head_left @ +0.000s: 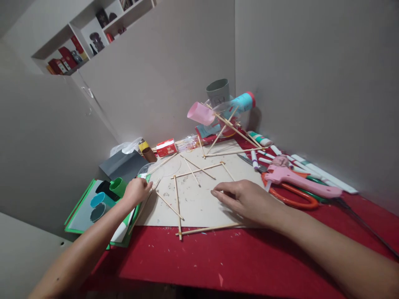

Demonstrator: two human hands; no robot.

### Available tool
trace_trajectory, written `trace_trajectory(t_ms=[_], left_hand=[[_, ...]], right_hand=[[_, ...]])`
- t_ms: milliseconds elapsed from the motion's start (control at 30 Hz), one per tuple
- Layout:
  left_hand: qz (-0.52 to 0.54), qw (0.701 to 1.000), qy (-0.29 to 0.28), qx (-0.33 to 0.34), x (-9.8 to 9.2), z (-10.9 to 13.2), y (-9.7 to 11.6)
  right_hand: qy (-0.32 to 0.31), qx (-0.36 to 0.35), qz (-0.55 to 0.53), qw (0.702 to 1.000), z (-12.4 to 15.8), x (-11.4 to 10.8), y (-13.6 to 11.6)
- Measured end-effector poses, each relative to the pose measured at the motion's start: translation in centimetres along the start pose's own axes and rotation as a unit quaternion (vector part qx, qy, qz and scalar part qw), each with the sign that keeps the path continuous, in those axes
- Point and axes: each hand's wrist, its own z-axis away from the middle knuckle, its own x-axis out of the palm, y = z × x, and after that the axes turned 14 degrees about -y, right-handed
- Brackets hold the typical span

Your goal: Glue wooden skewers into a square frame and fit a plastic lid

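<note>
The thin, straight, pale wooden sticks (177,203) mid-frame looked dull. Under them, the wide, flat, off-white card board (205,203) was matt and speckled. The curved pink paper tube (201,113), upper middle, looked smooth, like the long pink plastic glue gun (307,182) at right. The red table cover (199,261), bottom, looked like cloth.

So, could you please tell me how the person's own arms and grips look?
The left grip and right grip are bare human hands, with no gloves, rings or bracelets visible. The left forearm and right forearm show no sleeves; the left has a small spot.
</note>
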Motion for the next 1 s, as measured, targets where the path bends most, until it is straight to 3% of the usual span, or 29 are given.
trace_trajectory(t_ms=[167, 333, 433, 667, 833, 1000], left_hand=[[-0.044, 0.998, -0.005, 0.045, 1.0, -2.7, 4.4], [-0.053, 0.997, -0.037, 0.050, 4.6, -8.4, 9.0], [-0.060, 0.997, -0.051, 0.026, 6.6, -11.2, 10.6], [-0.024, 0.992, -0.124, -0.026, 8.5, -14.1, 9.8], [0.017, 0.989, -0.141, -0.046, 8.5, -14.3, 9.0], [0.064, 0.984, -0.159, -0.055, 9.3, -14.1, 10.3]], right_hand=[[-0.007, -0.002, 0.007, 1.000, -0.2, 0.2, -0.1], [-0.018, 0.007, 0.019, 1.000, -0.4, 0.2, 0.0], [-0.017, 0.013, 0.036, 0.999, -0.4, 0.1, -0.1], [-0.005, 0.007, 0.045, 0.999, -0.2, 0.0, -0.3], [0.000, 0.018, 0.043, 0.999, -0.3, 0.1, -0.1], [0.005, 0.024, 0.030, 0.999, -0.6, 0.0, 0.3]])
